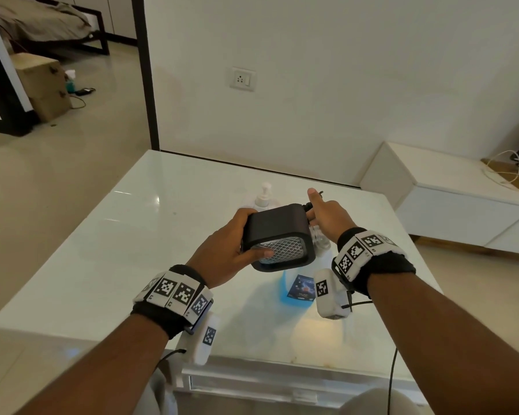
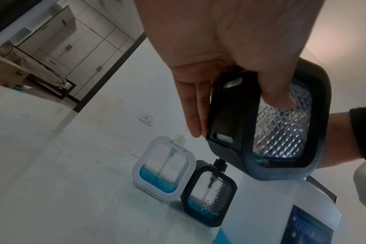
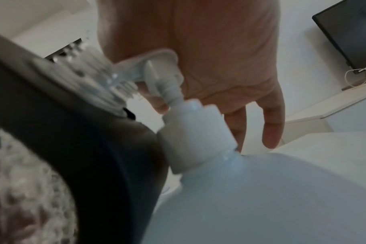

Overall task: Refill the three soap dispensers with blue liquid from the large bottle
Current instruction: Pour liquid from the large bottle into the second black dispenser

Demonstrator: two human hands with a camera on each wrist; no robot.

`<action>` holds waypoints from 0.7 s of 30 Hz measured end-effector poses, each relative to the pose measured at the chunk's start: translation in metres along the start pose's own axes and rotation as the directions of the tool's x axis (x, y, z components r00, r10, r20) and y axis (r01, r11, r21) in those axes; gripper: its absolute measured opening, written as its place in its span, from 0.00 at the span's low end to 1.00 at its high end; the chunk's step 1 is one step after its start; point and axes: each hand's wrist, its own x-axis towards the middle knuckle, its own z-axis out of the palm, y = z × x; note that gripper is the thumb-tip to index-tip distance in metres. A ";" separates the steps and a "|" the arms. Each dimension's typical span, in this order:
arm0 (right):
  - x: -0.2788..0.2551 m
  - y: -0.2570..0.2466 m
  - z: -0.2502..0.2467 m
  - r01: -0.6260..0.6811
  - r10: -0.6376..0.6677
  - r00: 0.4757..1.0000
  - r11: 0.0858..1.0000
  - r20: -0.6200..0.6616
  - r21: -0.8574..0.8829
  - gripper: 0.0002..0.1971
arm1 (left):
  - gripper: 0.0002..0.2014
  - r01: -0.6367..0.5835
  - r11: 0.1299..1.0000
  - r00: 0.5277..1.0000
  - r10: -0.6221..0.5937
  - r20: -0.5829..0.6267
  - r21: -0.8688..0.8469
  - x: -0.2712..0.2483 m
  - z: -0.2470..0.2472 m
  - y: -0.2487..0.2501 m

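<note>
white glossy table stands against a white wall with one socket plate; a doorway on the left opens onto a bedroom.

we hold the black-framed dispenser tilted on its side above the table. our left hand grips its frame, thumb laid on the diamond-cut glass panel. our right hand is at its top end, fingers curled at the black pump head, which is mostly hidden, thumb raised. we judge the pump is being unscrewed; we cannot tell whether it is off.

progress: in the left wrist view the white-framed dispenser and the second black-framed dispenser stand touching on the table, each about a third full of blue liquid. the held unit shows only a little blue at its low edge. we judge refilling has barely begun.

count: three dispensers, two black and one white. one large bottle, white pump fitted, stands directly below the held unit.
</note>
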 end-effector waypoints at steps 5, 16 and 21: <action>-0.002 0.003 0.000 0.006 -0.006 0.999 1.000 -0.038 0.017 0.32 | 0.34 0.006 1.000 1.000 -0.006 0.000 0.006 0.001 0.000 0.000; 0.000 -0.007 -0.002 0.008 -0.008 1.000 0.999 -0.012 0.033 0.32 | 0.35 0.011 1.000 1.000 -0.011 -0.004 -0.017 0.002 -0.001 0.000; -0.002 0.000 0.000 0.000 0.001 1.000 0.999 -0.021 0.047 0.31 | 0.33 0.003 1.000 1.000 -0.003 0.001 -0.029 0.001 0.001 0.001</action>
